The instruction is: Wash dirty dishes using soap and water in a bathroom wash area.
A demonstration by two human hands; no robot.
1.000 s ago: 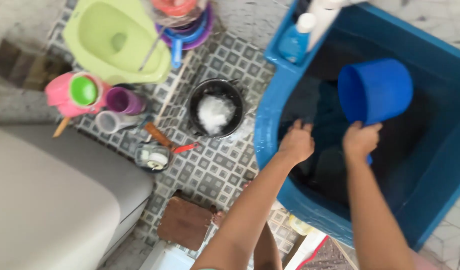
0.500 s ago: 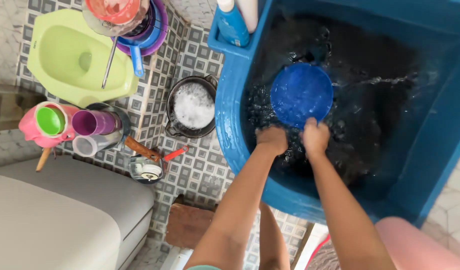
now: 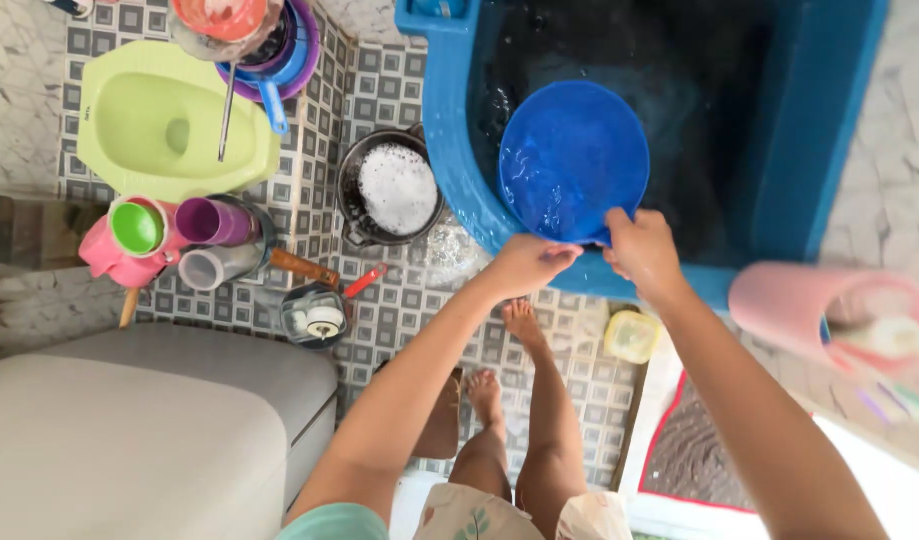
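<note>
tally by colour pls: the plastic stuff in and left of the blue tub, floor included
Blue: 2, scoop held by both hands, ladle
Green: 2, squat pan, cup
Purple: 1, cup
Pink: 1, jug
Clear: 1, cup
Total: 7

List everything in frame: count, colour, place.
water dipper: 1, blue, full of water, over the tub's near edge
water tub: 1, blue, dark water inside, top right
black pot: 1, white suds inside, on the floor left of the tub
squat toilet pan: 1, light green, top left
stacked bowls and ladle: several, red, purple, blue, top edge
cups: pink and green, purple, clear, lying left
small round tin: 1, dark, mid floor
lidded tub: 1, yellow, below the tub
pink container: 1, right edge
mat: 1, red edged, bottom right
feet: 2, bare, on the tiles
hands: left and right, both gripping the dipper's near rim
</note>
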